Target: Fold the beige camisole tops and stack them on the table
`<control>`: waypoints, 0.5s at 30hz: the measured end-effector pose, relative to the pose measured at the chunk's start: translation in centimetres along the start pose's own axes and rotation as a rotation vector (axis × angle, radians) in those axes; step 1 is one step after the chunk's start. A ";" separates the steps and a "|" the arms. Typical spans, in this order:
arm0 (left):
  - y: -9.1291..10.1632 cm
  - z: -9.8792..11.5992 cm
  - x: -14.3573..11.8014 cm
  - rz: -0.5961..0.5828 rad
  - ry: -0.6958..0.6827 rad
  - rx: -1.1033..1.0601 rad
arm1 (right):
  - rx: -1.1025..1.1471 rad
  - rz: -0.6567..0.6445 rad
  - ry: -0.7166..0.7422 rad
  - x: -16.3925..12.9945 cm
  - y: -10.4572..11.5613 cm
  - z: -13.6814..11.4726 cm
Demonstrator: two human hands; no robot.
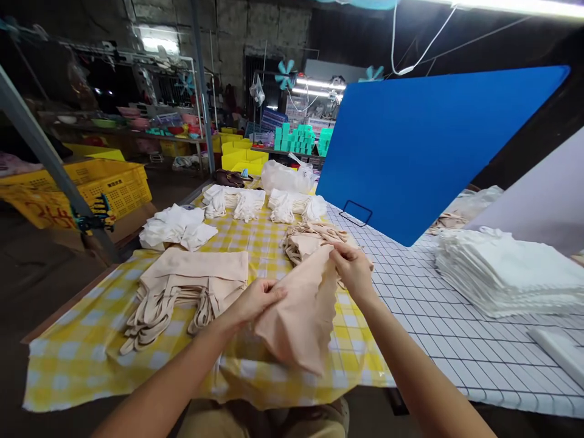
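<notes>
A beige fabric piece [301,316] with a scalloped edge hangs above the near edge of the table. My left hand [258,299] grips its left side and my right hand [352,267] pinches its upper right corner. Just behind my right hand lies a loose heap of beige garments [306,238]. To the left, a folded stack of beige garments with dangling straps [187,286] rests on the yellow checked cloth [77,353].
White garment piles [176,226] [235,202] [296,207] lie further back. A stack of folded white cloth [506,274] sits on the white grid surface [438,328] at right. A blue board [424,146] stands upright behind. Yellow crates [104,185] stand at left.
</notes>
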State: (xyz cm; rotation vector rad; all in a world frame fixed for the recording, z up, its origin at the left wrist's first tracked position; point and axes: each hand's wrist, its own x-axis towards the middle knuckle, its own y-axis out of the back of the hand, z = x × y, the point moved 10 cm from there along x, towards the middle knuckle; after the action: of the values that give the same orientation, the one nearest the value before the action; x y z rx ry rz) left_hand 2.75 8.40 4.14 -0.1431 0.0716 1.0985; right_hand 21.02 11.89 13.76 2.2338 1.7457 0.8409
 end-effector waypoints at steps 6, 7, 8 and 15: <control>0.4 -7.5 0.6 0.123 0.221 -0.313 | 0.130 -0.249 -0.408 -3.6 -5.2 8.6; 0.3 -8.3 0.4 0.143 0.247 -0.358 | 0.140 -0.278 -0.425 -4.5 -5.7 9.3; 0.2 -8.8 0.2 0.149 0.267 -0.403 | 0.155 -0.311 -0.438 -5.4 -6.3 9.9; -4.1 -5.9 -1.8 -0.063 0.247 -0.650 | 0.356 -0.436 -0.446 -8.3 -9.1 9.8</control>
State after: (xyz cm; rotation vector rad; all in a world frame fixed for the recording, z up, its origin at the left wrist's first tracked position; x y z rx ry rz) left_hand 5.65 4.08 -1.12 -0.8586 -0.0717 1.0042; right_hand 17.40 8.65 -1.25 1.8935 2.1331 -0.0615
